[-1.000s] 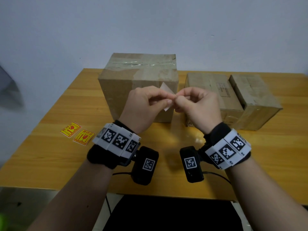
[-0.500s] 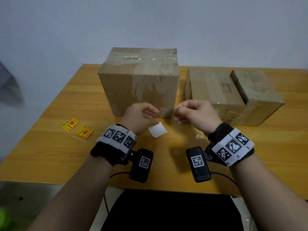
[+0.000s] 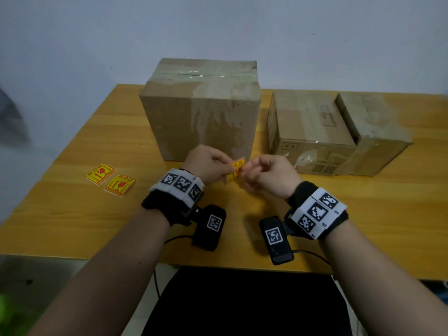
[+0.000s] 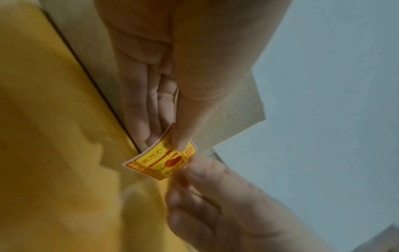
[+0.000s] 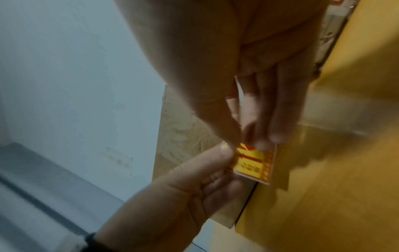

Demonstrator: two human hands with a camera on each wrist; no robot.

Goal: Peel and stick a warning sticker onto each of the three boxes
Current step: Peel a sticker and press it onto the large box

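A yellow and red warning sticker (image 3: 235, 170) hangs between my two hands, low over the wooden table (image 3: 72, 214) and in front of the big cardboard box (image 3: 201, 112). My left hand (image 3: 228, 169) pinches its left side, thumb on the printed face, as the left wrist view shows on the sticker (image 4: 161, 160). My right hand (image 3: 246, 171) pinches the opposite edge with thumb and fingertips; in the right wrist view the sticker (image 5: 255, 164) shows its pale backing at the rim. Two smaller boxes (image 3: 308, 124) (image 3: 373, 134) lie side by side at the right.
Two more yellow stickers (image 3: 100, 173) (image 3: 120, 185) lie flat on the table's left part. A pale wall stands behind the boxes. Bare tabletop stretches to the right of my right hand and along the front edge. Dark wrist units hang under both forearms.
Both hands came down from in front of the big box and parted for a moment. The sticker, white back showing before, now faces yellow side up, pinched by both hands.
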